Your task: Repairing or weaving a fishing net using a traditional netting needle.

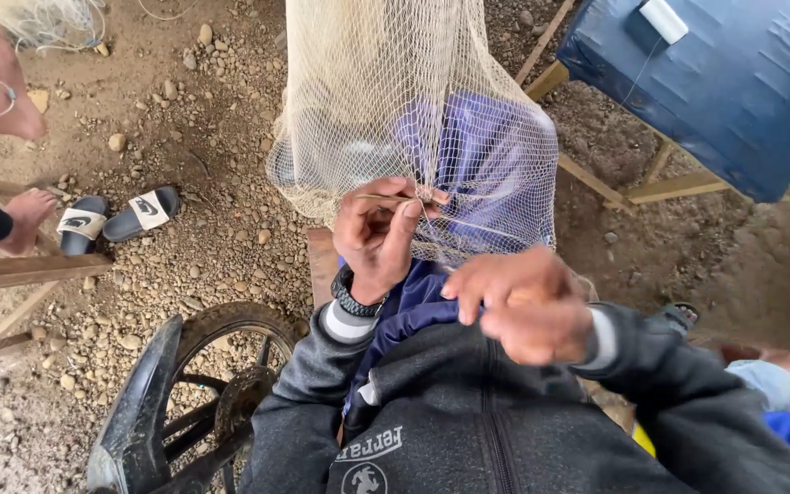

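- Gravel ground (230, 229) lay below, with sandals (116, 220) and a wheel (230, 384);
- left hand (378, 233) pinched a thin needle (386, 198) at the hanging net (395, 101);
- right hand (523, 306) was clenched, blurred, near the chest.

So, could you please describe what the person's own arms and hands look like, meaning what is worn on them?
Both hands are bare, without gloves. The left hand has a dark wristwatch on the wrist, and under it a grey-and-white striped cuff shows at the end of a dark grey jacket sleeve. The right hand comes out of the same dark grey jacket, with a pale inner cuff at the wrist.
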